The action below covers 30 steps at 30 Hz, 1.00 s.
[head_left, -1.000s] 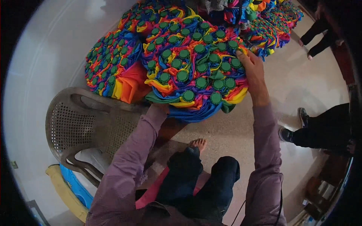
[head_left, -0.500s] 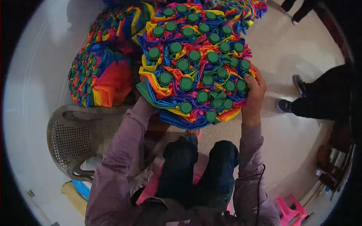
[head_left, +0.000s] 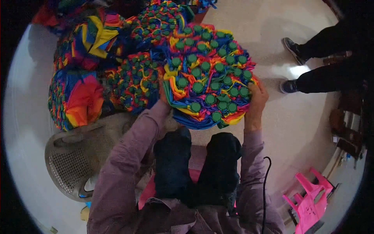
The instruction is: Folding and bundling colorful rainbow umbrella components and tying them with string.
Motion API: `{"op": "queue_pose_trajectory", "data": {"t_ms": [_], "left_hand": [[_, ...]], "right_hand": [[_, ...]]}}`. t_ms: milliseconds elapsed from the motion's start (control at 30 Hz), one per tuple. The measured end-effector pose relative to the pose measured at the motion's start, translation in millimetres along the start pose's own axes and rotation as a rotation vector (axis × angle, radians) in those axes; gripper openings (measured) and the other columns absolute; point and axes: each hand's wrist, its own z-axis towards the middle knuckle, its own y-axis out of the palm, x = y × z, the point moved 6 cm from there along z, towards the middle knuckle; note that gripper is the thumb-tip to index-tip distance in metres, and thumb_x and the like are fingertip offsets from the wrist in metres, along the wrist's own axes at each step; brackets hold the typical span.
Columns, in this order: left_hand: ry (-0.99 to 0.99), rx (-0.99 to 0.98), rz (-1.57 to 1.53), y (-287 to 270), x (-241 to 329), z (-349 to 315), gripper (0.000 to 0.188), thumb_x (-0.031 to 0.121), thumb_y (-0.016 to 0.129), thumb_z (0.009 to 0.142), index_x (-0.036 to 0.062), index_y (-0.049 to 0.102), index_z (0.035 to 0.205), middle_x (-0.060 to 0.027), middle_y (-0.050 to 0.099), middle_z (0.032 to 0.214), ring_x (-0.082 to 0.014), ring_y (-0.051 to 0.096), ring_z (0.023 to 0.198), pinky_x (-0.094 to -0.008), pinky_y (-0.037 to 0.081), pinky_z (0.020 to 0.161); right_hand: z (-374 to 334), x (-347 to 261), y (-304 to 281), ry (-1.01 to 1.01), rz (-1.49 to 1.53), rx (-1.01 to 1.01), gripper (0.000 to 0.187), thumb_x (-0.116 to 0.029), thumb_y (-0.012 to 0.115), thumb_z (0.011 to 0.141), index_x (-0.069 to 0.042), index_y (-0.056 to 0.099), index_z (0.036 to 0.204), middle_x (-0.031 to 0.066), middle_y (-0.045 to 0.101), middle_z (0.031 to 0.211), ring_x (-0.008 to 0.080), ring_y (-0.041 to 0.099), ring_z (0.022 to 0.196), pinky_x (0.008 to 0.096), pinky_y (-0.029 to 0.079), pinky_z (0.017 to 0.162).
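Out in front of me, above my knees, I hold a big round bundle of folded rainbow fabric. Round green ribbed caps are set closely all over its upper face, with crumpled folds of red, orange, yellow, blue and purple between them. My right hand grips its right edge, thumb near the top. At the left edge is my left hand, closed against the side, its fingers mostly hidden by the fabric. Just left of it is a similar capped bundle, and another capped bundle lies farther off.
More rainbow bundles are heaped at the left, by a grey-brown plastic chair with a perforated back. Another person's dark-trousered legs and shoes are on the floor at the right. A pink plastic stool lies lower right.
The bundle I hold has shifted a little right and appears smaller, farther from the view. The view has swung so that more of the left-hand heap shows. Both hands keep their grip.
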Motion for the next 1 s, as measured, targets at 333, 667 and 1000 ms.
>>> {"op": "queue_pose_trajectory", "data": {"t_ms": [333,667,1000], "left_hand": [[0.052,0.455,0.605,-151,-94,102,0.048,0.035,0.062,0.104,0.004,0.059,0.14,-0.0104,0.068,0.129,-0.0216,0.069,0.109,-0.0383,0.059,0.091],[0.01,0.868,0.481,-220,-84,82,0.056,0.041,0.061,0.103,0.0101,0.053,0.149,-0.0148,0.056,0.148,-0.0263,0.054,0.135,-0.046,0.047,0.11],[-0.018,0.212,-0.324,-320,-152,-11,0.054,0.039,0.049,0.109,0.0107,0.044,0.155,-0.0098,0.05,0.156,-0.0279,0.051,0.139,-0.0445,0.043,0.117]], "right_hand": [[120,175,-163,0.215,-0.344,-0.147,0.035,-0.011,0.063,0.091,0.004,0.071,0.122,0.0064,0.073,0.11,0.0168,0.067,0.099,0.0308,0.052,0.091],[299,204,14,0.307,-0.8,-0.561,0.056,-0.046,0.056,0.105,0.001,0.065,0.133,0.0125,0.067,0.134,0.0219,0.061,0.126,0.0342,0.048,0.103],[222,276,35,0.179,-0.927,-0.736,0.051,-0.042,0.061,0.103,0.001,0.067,0.129,0.009,0.074,0.115,0.0183,0.068,0.103,0.0304,0.052,0.091]]}}
